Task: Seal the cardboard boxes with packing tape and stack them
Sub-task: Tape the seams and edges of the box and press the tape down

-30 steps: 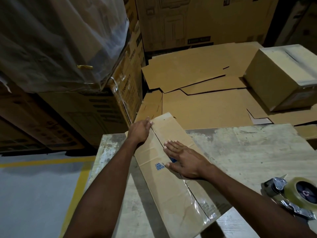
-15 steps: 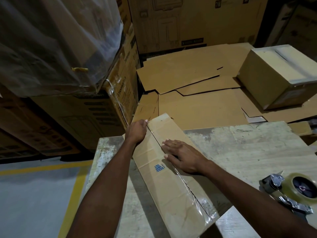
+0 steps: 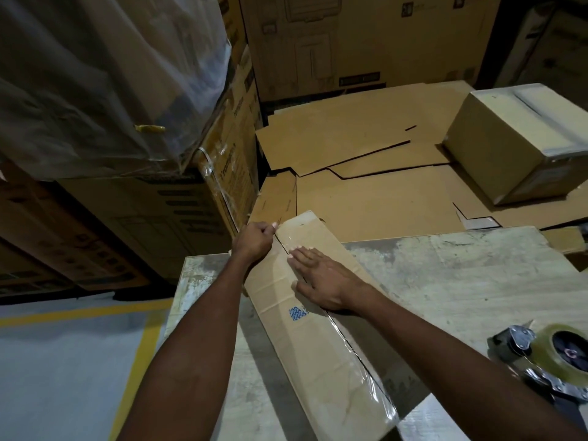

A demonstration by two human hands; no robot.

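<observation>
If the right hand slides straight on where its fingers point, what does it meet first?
Probably the left hand, gripping the far end of the long brown cardboard box; depth unclear.

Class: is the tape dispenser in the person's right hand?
No, the tape dispenser lies on the table; the right hand rests flat on the box.

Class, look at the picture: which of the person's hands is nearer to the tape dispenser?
Right. The right hand lies flat on the box seam, up and left of the tape dispenser, not touching it. The left hand grips the box's far end, farther away.
</observation>
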